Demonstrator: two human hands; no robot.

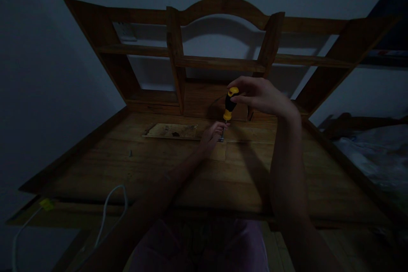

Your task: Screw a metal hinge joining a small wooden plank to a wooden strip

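A yellow and black screwdriver (230, 103) stands nearly upright over the wooden desk (248, 178), its shaft pointing down. My right hand (259, 95) grips the handle near its top between thumb and fingers. Low by the shaft, my left hand (214, 132) has its fingers bent together close to the tip. A small shiny metal piece (221, 139) lies under the tip; its kind is too dark to make out. To the left of my left hand rests a flat strip of wood (172, 131) with dark marks on it.
A wooden shelf unit (219, 63) with an arched top rises at the back of the desk against the wall. A tiny object (130, 153) lies on the left of the desktop. A white cable (106, 204) loops over the front left edge.
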